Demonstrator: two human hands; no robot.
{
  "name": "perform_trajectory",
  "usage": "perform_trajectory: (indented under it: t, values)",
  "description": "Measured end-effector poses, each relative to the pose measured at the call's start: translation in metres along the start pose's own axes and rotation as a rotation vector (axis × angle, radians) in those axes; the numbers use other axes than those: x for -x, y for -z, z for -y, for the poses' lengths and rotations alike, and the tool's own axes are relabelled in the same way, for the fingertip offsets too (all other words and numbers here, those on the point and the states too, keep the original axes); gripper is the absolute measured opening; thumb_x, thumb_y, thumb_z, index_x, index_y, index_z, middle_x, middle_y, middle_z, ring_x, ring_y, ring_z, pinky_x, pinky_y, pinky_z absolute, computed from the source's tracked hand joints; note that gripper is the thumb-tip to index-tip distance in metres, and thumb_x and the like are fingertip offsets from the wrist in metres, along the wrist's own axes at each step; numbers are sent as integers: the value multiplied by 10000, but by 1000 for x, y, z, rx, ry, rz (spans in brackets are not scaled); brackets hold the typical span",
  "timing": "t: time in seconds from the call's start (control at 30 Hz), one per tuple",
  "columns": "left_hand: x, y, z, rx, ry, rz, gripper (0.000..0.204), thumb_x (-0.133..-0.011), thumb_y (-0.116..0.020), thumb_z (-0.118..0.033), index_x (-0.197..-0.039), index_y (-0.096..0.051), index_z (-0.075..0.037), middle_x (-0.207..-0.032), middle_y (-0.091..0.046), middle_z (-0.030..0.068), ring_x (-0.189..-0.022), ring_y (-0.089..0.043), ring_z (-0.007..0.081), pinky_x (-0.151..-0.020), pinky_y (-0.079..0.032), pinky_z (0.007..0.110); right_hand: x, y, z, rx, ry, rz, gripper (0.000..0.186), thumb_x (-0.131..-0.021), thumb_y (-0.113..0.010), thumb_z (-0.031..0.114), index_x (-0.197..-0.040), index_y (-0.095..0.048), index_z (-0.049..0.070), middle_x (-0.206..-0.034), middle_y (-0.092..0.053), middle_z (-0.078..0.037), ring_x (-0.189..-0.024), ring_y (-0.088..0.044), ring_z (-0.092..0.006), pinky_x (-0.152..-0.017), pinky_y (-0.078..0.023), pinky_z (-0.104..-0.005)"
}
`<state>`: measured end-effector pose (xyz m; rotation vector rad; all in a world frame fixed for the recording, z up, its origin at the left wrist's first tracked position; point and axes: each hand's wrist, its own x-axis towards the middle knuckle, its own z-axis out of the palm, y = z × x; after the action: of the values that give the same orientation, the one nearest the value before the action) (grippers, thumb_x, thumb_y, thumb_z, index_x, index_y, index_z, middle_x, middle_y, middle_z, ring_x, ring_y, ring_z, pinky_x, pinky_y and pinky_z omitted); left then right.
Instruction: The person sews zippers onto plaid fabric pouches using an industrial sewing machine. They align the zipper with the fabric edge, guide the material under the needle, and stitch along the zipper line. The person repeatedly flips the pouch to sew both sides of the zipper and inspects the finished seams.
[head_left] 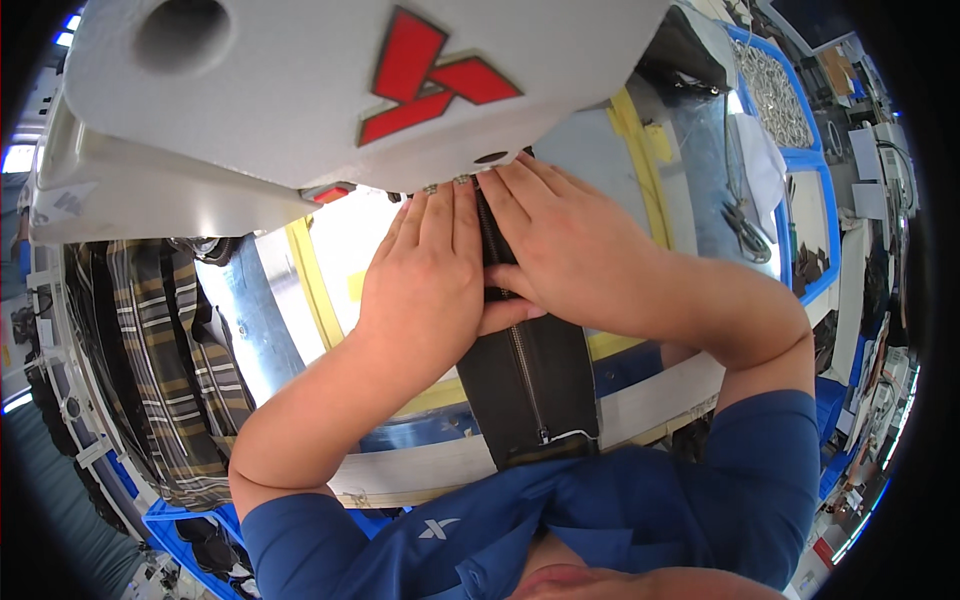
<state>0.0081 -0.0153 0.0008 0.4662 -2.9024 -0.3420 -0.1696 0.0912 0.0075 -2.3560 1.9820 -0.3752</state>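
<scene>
Bright light, white glare on the worktable (pixel 340 235), strong fisheye curvature toward dark, black corners.

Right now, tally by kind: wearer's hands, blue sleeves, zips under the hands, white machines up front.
Hands: 2 (left hand, right hand)
Sleeves: 2 (left sleeve, right sleeve)
Zip: 1
Machine: 1
Total: 6

The zipper strip (pixel 560 390) lies on the table (pixel 258 320) under the left hand (pixel 425 265) and right hand (pixel 575 245), before the machine (pixel 270 100) — cloth (pixel 165 370) left, snips (pixel 746 232) and trays (pixel 805 158) right.
</scene>
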Motion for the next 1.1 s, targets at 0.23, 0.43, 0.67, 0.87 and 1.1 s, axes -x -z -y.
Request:
perform_trajectory:
  t: [0.23, 0.43, 0.67, 0.87, 1.1]
  values:
    - [-2, 0, 0, -23, -15, -4, 1234, -668, -865, -693, -1447, -506, 195, -1428, -595, 349, -1367, -587, 480, -1185, -472, 485, 0, 0, -1, 6, -3, 10, 759, -967, -702, 422, -1401, -552, -182, -1440, -586, -328, -1365, -583, -453, -1185, -467, -474]
    - [-2, -2, 2, -15, -25, -23, 1217, -684, -850, -705, -1436, -515, 191, -1409, -609, 339, -1343, -604, 466, -1178, -478, 486, -2, -1, -2, 51, -8, 28, 774, -954, -712, 450, -1414, -561, -154, -1454, -586, -304, -1373, -582, -415, -1164, -469, -460]
    - [0, 2, 1, -40, -37, -61, 1139, -714, -825, -721, -1430, -554, 122, -1387, -633, 292, -1321, -619, 441, -1142, -493, 483, 1, 2, -1, 104, 0, 43, 817, -924, -734, 488, -1444, -555, -117, -1457, -592, -264, -1379, -570, -376, -1105, -475, -483]
    - [5, 18, 1, -41, 9, -33, 1007, -755, -863, -602, -1437, -567, 76, -1349, -655, 243, -1271, -642, 397, -1076, -512, 476, 1, 1, 1, 130, -9, 29, 838, -931, -732, 508, -1460, -544, -114, -1463, -591, -259, -1388, -565, -362, -1132, -451, -489]
    - [36, 79, 57, -282, 312, -178, 469, -773, -915, -229, -1136, -708, -16, -1059, -725, 162, -971, -705, 369, -844, -567, 462, 1, -3, 2, 91, -17, 6, 858, -965, -710, 536, -1471, -521, -131, -1459, -593, -267, -1382, -566, -372, -1149, -432, -469]
